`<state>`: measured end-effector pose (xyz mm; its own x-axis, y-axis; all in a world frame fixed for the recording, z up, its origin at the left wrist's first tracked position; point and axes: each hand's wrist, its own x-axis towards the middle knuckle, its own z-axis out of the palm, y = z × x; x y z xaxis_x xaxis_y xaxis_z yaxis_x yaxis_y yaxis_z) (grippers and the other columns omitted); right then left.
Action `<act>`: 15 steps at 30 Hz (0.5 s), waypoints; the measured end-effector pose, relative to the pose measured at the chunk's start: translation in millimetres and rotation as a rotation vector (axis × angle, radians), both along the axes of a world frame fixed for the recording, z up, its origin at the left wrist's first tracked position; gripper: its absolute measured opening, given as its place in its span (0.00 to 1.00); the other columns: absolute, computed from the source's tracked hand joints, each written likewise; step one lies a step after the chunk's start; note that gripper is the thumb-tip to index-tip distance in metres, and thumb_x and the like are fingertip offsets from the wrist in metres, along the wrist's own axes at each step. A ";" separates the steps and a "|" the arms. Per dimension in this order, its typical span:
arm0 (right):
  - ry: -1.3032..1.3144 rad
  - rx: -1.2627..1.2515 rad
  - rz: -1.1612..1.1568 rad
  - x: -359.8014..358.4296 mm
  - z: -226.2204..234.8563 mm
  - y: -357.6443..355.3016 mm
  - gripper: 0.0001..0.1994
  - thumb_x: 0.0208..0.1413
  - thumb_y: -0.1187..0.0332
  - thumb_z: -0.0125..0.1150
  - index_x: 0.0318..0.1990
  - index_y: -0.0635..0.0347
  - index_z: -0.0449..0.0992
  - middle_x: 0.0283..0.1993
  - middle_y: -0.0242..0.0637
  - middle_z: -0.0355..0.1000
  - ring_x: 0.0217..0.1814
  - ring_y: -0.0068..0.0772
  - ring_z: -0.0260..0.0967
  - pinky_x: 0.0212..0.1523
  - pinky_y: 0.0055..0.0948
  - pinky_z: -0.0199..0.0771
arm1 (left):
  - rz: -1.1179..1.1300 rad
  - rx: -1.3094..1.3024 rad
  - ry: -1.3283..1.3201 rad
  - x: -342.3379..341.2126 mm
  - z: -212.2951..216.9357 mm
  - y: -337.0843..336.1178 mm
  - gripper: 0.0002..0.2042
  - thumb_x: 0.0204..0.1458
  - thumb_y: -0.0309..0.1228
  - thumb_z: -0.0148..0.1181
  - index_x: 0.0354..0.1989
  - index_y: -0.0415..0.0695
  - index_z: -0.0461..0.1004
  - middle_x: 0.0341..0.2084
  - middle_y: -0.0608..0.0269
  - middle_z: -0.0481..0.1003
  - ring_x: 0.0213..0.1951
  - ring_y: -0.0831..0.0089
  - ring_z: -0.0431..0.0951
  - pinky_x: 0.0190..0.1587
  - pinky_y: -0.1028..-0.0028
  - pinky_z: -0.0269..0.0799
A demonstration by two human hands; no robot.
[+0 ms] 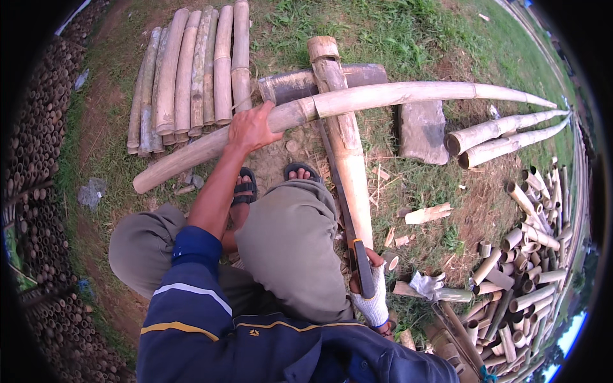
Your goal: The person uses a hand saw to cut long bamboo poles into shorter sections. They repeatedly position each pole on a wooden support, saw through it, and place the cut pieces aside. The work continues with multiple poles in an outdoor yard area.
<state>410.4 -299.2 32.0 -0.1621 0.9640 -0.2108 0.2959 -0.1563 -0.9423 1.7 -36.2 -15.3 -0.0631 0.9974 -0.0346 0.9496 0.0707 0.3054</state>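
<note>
A long, pale tan bamboo pole [396, 94] lies crosswise, with a dark, long-bladed, black-and-orange-handled cutting tool [345, 210] pointing toward its dark-ringed joint.

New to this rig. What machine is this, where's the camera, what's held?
No machine: these are a person's own hands. The single picture comes from a wide fisheye camera on their head, looking down, hence the bent edges. The left hand grips a long bamboo pole, which crosses a thick bamboo stem. The right hand, in a white glove, holds a long-bladed tool, probably a saw. On the grassy ground lie a row of poles and a heap of cut pieces.
</note>
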 end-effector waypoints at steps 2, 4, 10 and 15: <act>0.038 -0.030 0.009 -10.2 -3.0 19.0 0.34 0.54 0.80 0.64 0.71 0.64 0.67 0.62 0.46 0.72 0.60 0.36 0.74 0.64 0.35 0.73 | 0.004 -0.002 0.012 3.0 0.3 0.9 0.38 0.42 0.53 0.79 0.63 0.51 0.77 0.46 0.44 0.87 0.48 0.44 0.88 0.54 0.49 0.82; 0.002 0.145 0.066 -50.8 -28.5 104.6 0.34 0.53 0.80 0.64 0.71 0.62 0.68 0.59 0.45 0.73 0.58 0.38 0.74 0.62 0.36 0.74 | 0.006 0.015 0.006 1.0 -1.9 -1.8 0.38 0.42 0.52 0.78 0.64 0.51 0.76 0.46 0.44 0.87 0.48 0.44 0.88 0.55 0.49 0.82; -0.019 0.257 0.014 -138.3 -0.7 235.4 0.29 0.59 0.71 0.67 0.69 0.57 0.71 0.47 0.44 0.77 0.47 0.38 0.78 0.51 0.38 0.78 | -0.032 0.004 0.034 6.6 12.8 11.0 0.37 0.42 0.52 0.79 0.62 0.50 0.77 0.47 0.47 0.87 0.50 0.45 0.87 0.55 0.49 0.81; -0.025 0.075 0.083 -61.9 2.2 98.0 0.35 0.54 0.81 0.65 0.72 0.64 0.65 0.65 0.46 0.72 0.66 0.42 0.73 0.68 0.37 0.72 | -0.022 -0.070 0.009 -8.1 3.0 4.3 0.37 0.42 0.53 0.79 0.61 0.51 0.78 0.49 0.47 0.87 0.51 0.45 0.87 0.56 0.49 0.81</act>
<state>348.5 -201.2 34.2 -0.2373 0.9608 -0.1434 0.3285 -0.0595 -0.9426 -6.4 -32.0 -12.3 -0.0416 0.9937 -0.1037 0.9539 0.0704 0.2917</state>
